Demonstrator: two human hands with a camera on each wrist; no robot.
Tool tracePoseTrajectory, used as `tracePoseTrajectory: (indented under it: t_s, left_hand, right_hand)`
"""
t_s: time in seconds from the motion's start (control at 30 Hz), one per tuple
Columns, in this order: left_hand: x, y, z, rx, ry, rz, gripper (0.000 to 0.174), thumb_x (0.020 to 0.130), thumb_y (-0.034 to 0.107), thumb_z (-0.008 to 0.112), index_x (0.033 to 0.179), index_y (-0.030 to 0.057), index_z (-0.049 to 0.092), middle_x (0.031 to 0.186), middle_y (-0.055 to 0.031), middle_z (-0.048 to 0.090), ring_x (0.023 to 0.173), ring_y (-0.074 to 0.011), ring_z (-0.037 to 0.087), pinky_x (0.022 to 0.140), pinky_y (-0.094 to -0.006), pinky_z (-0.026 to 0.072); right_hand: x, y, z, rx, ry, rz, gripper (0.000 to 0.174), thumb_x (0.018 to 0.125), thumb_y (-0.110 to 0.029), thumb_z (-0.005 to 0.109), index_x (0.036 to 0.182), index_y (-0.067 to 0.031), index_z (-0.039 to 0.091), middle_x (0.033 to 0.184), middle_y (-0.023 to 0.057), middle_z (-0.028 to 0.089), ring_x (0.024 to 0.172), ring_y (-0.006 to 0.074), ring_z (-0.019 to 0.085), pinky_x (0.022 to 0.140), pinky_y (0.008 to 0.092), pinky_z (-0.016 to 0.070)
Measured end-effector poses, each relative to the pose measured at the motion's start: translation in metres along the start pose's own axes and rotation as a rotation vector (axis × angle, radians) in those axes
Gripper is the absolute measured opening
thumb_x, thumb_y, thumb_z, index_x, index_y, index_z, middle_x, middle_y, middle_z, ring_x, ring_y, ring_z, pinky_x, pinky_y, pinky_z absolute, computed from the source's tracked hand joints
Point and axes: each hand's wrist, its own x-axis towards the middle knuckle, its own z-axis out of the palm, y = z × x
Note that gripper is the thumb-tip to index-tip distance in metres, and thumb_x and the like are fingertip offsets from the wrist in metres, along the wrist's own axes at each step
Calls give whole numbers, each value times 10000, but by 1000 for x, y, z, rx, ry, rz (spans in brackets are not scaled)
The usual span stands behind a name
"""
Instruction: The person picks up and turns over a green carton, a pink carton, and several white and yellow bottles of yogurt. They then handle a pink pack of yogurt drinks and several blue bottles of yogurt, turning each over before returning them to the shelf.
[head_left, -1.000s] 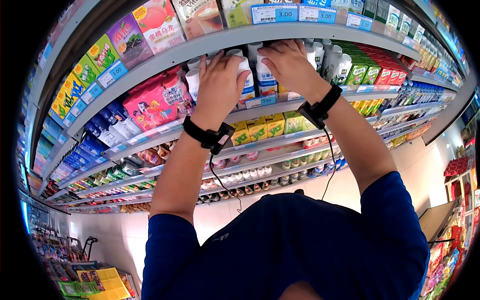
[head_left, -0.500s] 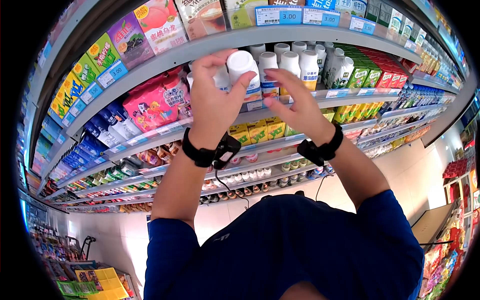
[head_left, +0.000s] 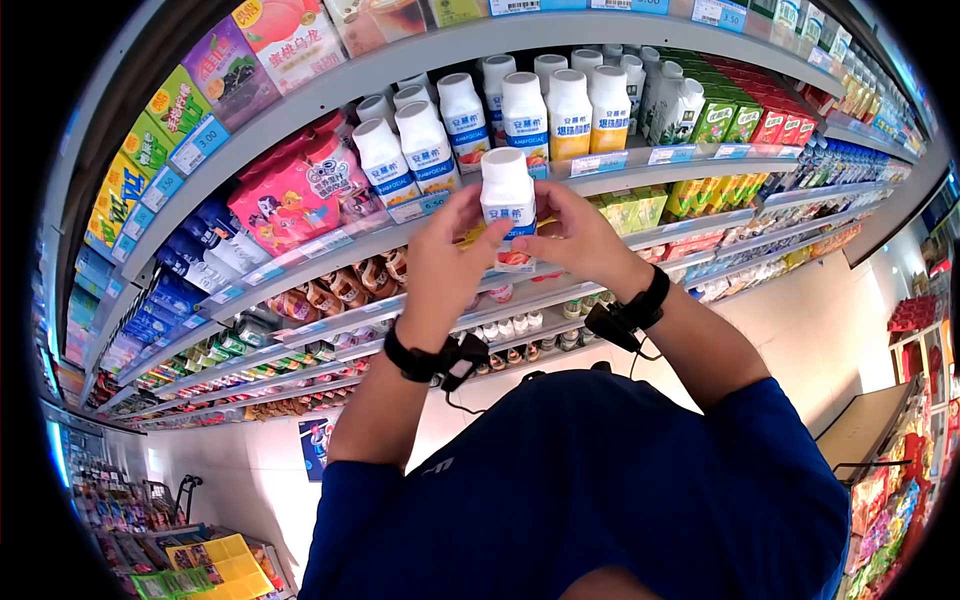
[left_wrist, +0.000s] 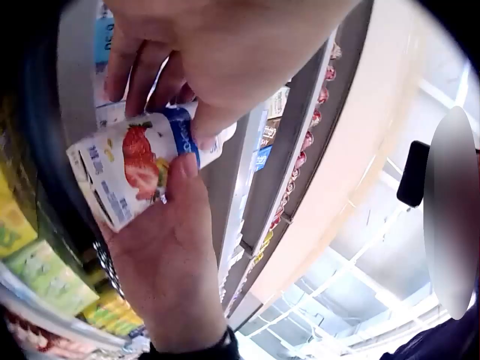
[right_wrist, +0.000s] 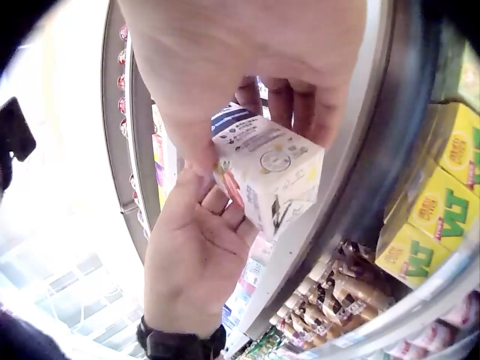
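Both hands hold one white-capped yogurt bottle [head_left: 508, 200] in front of the shelf, upright in the head view. My left hand [head_left: 445, 260] grips its left side, thumb on the front; my right hand [head_left: 590, 245] grips the right side the same way. Strawberries and a blue band show on the bottle [left_wrist: 139, 165] in the left wrist view, between the left hand [left_wrist: 225, 52] and the right hand [left_wrist: 169, 262]. In the right wrist view the printed side and base of the bottle [right_wrist: 270, 169] face the camera.
Behind the hands, similar bottles [head_left: 570, 110] stand in rows on the shelf. Pink packs [head_left: 300, 195] lie to their left, green and red cartons [head_left: 745, 120] to their right. A shelf edge [head_left: 400, 70] runs above. Yellow cartons [right_wrist: 427, 217] sit on a lower shelf.
Both hands have come back from the shelf and down, bringing one bottle out. The right hand, apart from that bottle half a second ago, now grips it too.
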Motion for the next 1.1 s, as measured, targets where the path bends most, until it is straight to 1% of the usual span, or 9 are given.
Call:
tracePoseTrajectory:
  t_s: [0.23, 0.3, 0.4, 0.5, 0.57, 0.67, 0.93, 1.07, 1.1]
  left_hand:
    - [-20, -22, 3, -79, -20, -150, 479, 906, 112, 754, 1319, -52, 578, 1194, -155, 710, 1089, -191, 694, 883, -304, 547]
    - [-24, -22, 6, 10, -27, -146, 464, 907, 131, 761, 1296, -54, 590, 1166, -145, 717, 1083, -182, 693, 864, -298, 548]
    - [-30, -18, 16, -338, 56, -193, 435, 911, 204, 772, 1236, -41, 619, 1087, -106, 722, 993, -144, 691, 800, -280, 542]
    - [-27, -33, 1, -155, 51, -236, 441, 902, 252, 787, 1213, -20, 632, 1035, -71, 712, 914, -112, 662, 760, -267, 531]
    - [-24, -49, -16, -269, -99, -273, 453, 901, 271, 792, 1223, -6, 636, 1047, -61, 708, 867, -104, 640, 756, -263, 527]
    - [-25, -52, -35, -416, -232, -346, 536, 888, 326, 801, 1267, -1, 611, 1046, -48, 706, 892, -123, 654, 764, -260, 527]
    - [-22, -65, -42, -766, -572, -408, 562, 892, 366, 786, 1297, 25, 598, 1112, -52, 694, 946, -116, 660, 819, -283, 551]
    - [-21, -56, -31, -695, -489, -424, 583, 870, 333, 805, 1304, 9, 588, 1124, -67, 699, 937, -120, 663, 808, -303, 554]
    - [-19, -57, -24, -392, -357, -285, 577, 837, 314, 824, 1261, -2, 590, 1085, -84, 700, 917, -161, 672, 793, -332, 551]
  right_hand:
    - [-6, 9, 15, -116, 89, 10, 706, 818, -177, 833, 1404, -9, 477, 1203, 106, 628, 1098, 171, 625, 926, 338, 533]
    - [-4, 18, 21, -336, 273, -278, 686, 766, -222, 848, 1329, -5, 521, 1104, 175, 639, 968, 294, 656, 842, 384, 534]
    - [-7, 10, 34, -849, 411, -429, 643, 725, -195, 861, 1253, -18, 539, 1049, 160, 615, 960, 325, 650, 813, 401, 534]
    - [-12, 0, 47, -742, 277, -417, 623, 690, -206, 868, 1188, -21, 541, 991, 180, 590, 895, 392, 614, 784, 432, 523]
    - [-15, -6, 37, -739, 209, -399, 555, 745, -188, 854, 1178, -24, 549, 984, 129, 604, 891, 284, 631, 774, 381, 528]
    - [-13, 1, 14, -95, -44, -25, 296, 932, -124, 733, 1178, -45, 590, 975, 3, 586, 855, 79, 570, 753, 258, 510]
    - [-10, -5, 17, -12, -28, 51, 315, 968, -155, 698, 1237, -24, 600, 1000, 8, 612, 894, 94, 608, 781, 259, 542]
    - [-14, -10, 17, -86, -59, 49, 450, 939, -212, 737, 1301, -3, 571, 1113, 56, 629, 958, 129, 623, 851, 331, 564]
    - [-16, -10, 21, -86, -61, 50, 450, 939, -212, 737, 1301, -3, 571, 1113, 56, 629, 958, 129, 623, 851, 331, 564]
